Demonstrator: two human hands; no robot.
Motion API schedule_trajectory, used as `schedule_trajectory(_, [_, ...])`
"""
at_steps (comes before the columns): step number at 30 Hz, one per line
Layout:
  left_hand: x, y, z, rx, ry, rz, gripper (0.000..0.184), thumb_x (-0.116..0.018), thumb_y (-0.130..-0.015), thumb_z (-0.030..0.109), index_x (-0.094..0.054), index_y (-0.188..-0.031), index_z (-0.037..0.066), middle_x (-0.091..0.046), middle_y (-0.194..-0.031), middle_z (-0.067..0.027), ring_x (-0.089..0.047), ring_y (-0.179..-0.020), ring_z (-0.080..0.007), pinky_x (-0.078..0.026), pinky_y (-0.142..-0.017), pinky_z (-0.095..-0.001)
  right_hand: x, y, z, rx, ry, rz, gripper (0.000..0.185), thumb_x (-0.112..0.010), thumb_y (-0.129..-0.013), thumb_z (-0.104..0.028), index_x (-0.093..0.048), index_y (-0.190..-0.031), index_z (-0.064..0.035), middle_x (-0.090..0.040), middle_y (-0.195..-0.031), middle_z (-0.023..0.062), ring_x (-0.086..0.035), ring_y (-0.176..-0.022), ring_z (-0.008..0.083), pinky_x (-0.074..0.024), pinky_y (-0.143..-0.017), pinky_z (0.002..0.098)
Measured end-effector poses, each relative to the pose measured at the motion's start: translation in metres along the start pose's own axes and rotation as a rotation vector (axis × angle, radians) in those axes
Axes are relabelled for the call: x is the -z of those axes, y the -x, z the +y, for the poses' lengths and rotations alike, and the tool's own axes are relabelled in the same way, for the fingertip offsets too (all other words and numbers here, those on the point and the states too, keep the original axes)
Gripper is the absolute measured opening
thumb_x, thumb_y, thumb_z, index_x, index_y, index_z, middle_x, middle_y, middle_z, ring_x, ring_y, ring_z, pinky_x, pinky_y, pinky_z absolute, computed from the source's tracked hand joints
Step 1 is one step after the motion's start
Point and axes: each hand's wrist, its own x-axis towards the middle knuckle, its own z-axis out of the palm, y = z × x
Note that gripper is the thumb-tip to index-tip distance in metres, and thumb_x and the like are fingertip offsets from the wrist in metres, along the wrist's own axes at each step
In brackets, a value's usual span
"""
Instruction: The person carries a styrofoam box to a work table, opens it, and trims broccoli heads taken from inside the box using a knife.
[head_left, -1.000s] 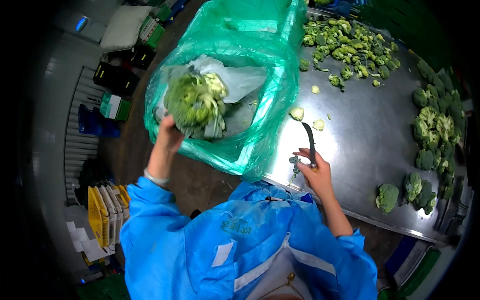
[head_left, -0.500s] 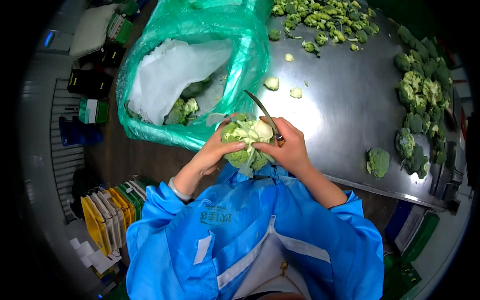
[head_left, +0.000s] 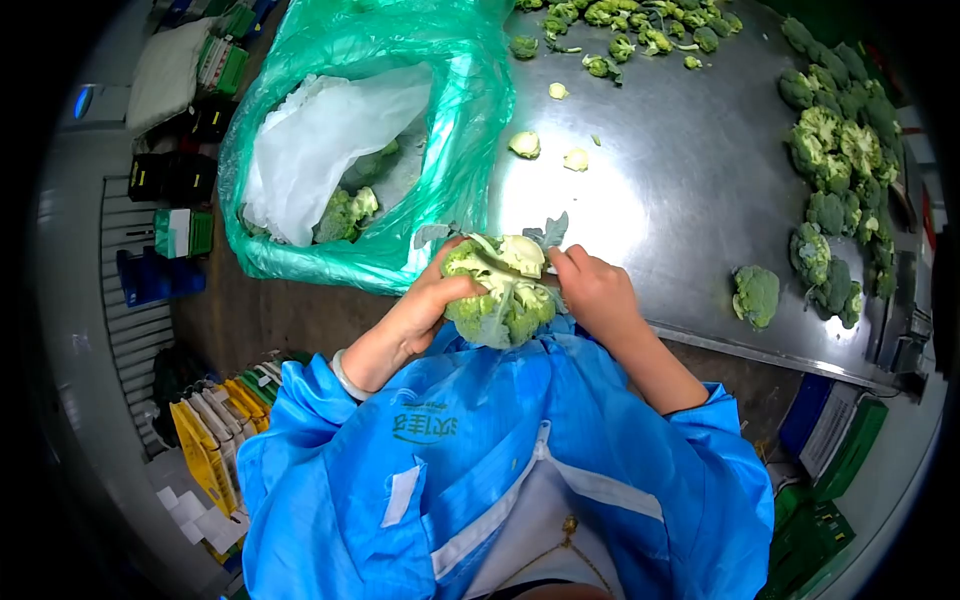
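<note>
In front of my chest I hold a broccoli head (head_left: 505,308) with its cut stem and pale underside facing up. My left hand (head_left: 437,297) is wrapped round its left side, thumb pressed on the florets. My right hand (head_left: 597,290) is closed on a knife (head_left: 513,267), whose handle is hidden in the fingers. The dark blade lies across the pale stem. Leaves stick out on both sides of the head, near my fingers.
A green plastic bag (head_left: 468,150) with a white liner and broccoli stands at the left. On the metal table (head_left: 690,200) lie stem pieces (head_left: 525,144), small florets (head_left: 655,40), a single broccoli head (head_left: 756,296) and a row of heads (head_left: 825,210). Crates (head_left: 205,445) stand lower left.
The knife blade has swung from pointing up and away to lying across the stem. My right hand has shifted slightly right, its thumb off the florets. The view has shifted a little.
</note>
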Motion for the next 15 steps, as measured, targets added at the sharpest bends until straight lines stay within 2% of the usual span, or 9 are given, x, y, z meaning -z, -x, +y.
schedule_trajectory(2, [0.009,0.007,0.011,-0.086,-0.151,0.035,0.081,-0.067,-0.073,0.005,-0.032,-0.146,0.006,-0.055,-0.128,-0.0134,-0.057,-0.116,-0.0245,-0.047,-0.098,-0.0349,-0.024,0.017,0.029,-0.107,-0.065,-0.025,0.025,-0.057,-0.086,-0.008,-0.061,-0.111,-0.008,-0.067,-0.093,0.0108,-0.068,-0.068,0.0255,-0.0526,-0.05,0.0384])
schedule_trajectory(3, [0.011,0.013,0.018,-0.126,-0.225,0.056,0.082,-0.067,-0.072,0.004,-0.032,-0.146,0.007,-0.056,-0.127,-0.0133,-0.057,-0.114,-0.0244,-0.047,-0.098,-0.0348,-0.027,0.029,0.048,-0.202,-0.007,-0.16,0.026,-0.056,-0.086,-0.007,-0.062,-0.111,-0.0083,-0.067,-0.092,0.0119,-0.068,-0.068,0.0269,-0.0529,-0.051,0.0393])
schedule_trajectory(5, [0.009,0.02,0.033,-0.637,-0.676,0.185,0.08,-0.069,-0.069,0.003,-0.036,-0.142,0.005,-0.059,-0.123,-0.012,-0.059,-0.11,-0.0217,-0.047,-0.097,-0.0341,-0.025,0.043,0.087,-0.391,0.129,-0.397,0.028,-0.056,-0.085,-0.004,-0.062,-0.112,-0.009,-0.067,-0.089,0.0141,-0.068,-0.07,0.0297,-0.0537,-0.053,0.041])
schedule_trajectory(6, [0.012,0.024,0.037,-0.799,-0.891,0.304,0.079,-0.07,-0.069,0.004,-0.038,-0.14,0.004,-0.059,-0.123,-0.0116,-0.059,-0.11,-0.0209,-0.046,-0.097,-0.0336,-0.017,0.042,0.074,-0.23,0.06,-0.182,0.032,-0.059,-0.084,-0.006,-0.063,-0.114,-0.0122,-0.067,-0.093,0.0107,-0.068,-0.07,0.0265,-0.0548,-0.056,0.0368])
schedule_trajectory(8, [0.008,0.024,0.055,-0.578,-0.786,0.342,0.077,-0.072,-0.068,0.006,-0.041,-0.138,0.004,-0.059,-0.122,-0.0111,-0.059,-0.111,-0.0214,-0.046,-0.097,-0.0333,0.031,0.007,0.016,0.011,-0.11,0.097,0.034,-0.064,-0.081,-0.01,-0.064,-0.115,-0.0141,-0.067,-0.096,0.0055,-0.066,-0.067,0.0206,-0.0543,-0.055,0.0318])
schedule_trajectory(9, [0.013,0.014,0.053,-0.71,-0.801,0.307,0.076,-0.072,-0.068,0.007,-0.042,-0.137,0.005,-0.059,-0.122,-0.0119,-0.059,-0.11,-0.0235,-0.046,-0.097,-0.0341,0.041,-0.006,0.005,0.101,-0.012,0.151,0.034,-0.065,-0.08,-0.012,-0.063,-0.114,-0.0142,-0.065,-0.096,0.0032,-0.064,-0.065,0.0177,-0.0535,-0.053,0.03])
schedule_trajectory(11, [0.007,0.009,0.052,-0.719,-0.881,0.338,0.077,-0.072,-0.066,0.009,-0.043,-0.137,0.006,-0.056,-0.125,-0.0137,-0.059,-0.112,-0.0265,-0.046,-0.098,-0.0351,0.046,-0.023,-0.006,0.212,0.135,0.251,0.035,-0.067,-0.079,-0.017,-0.062,-0.113,-0.0144,-0.063,-0.095,-0.0001,-0.06,-0.059,0.0123,-0.0511,-0.049,0.0269])
schedule_trajectory(14, [0.002,0.012,0.05,-0.67,-0.97,0.328,0.079,-0.072,-0.064,0.011,-0.042,-0.137,0.006,-0.052,-0.129,-0.0153,-0.056,-0.116,-0.0294,-0.044,-0.1,-0.0367,0.042,-0.029,0.006,0.164,0.237,0.135,0.036,-0.065,-0.079,-0.015,-0.062,-0.115,-0.0153,-0.063,-0.095,0.0018,-0.061,-0.059,0.0128,-0.0503,-0.049,0.0277])
schedule_trajectory(15, [0.001,0.014,0.049,-0.657,-0.999,0.326,0.08,-0.073,-0.064,0.012,-0.042,-0.138,0.006,-0.051,-0.13,-0.0158,-0.055,-0.118,-0.0303,-0.043,-0.101,-0.0373,0.034,-0.024,0.016,0.018,0.276,0.009,0.035,-0.063,-0.081,-0.011,-0.062,-0.116,-0.0145,-0.063,-0.093,0.0048,-0.063,-0.059,0.0193,-0.0513,-0.05,0.0314])
